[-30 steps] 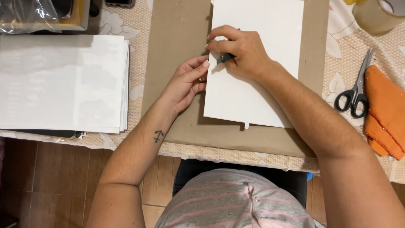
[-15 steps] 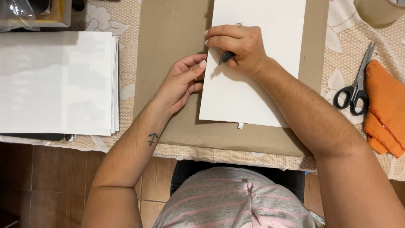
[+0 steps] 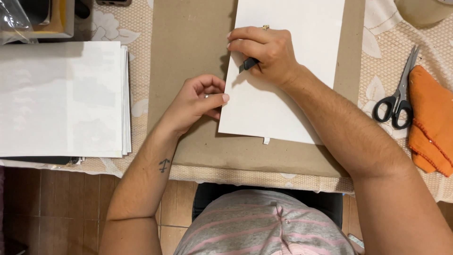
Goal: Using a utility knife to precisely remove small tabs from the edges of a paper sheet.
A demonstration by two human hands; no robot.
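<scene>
clear plastic bag (image 3: 16, 21) at top left corner

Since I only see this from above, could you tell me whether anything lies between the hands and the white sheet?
Nothing visible does. The right hand rests on the white sheet, holding a dark tool; the left hand touches its left edge.

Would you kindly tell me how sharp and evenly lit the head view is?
Head view: sharp throughout, soft even light; the right hand casts a faint shadow on the white rectangular sheet; slight glare washes the white paper stack.
</scene>
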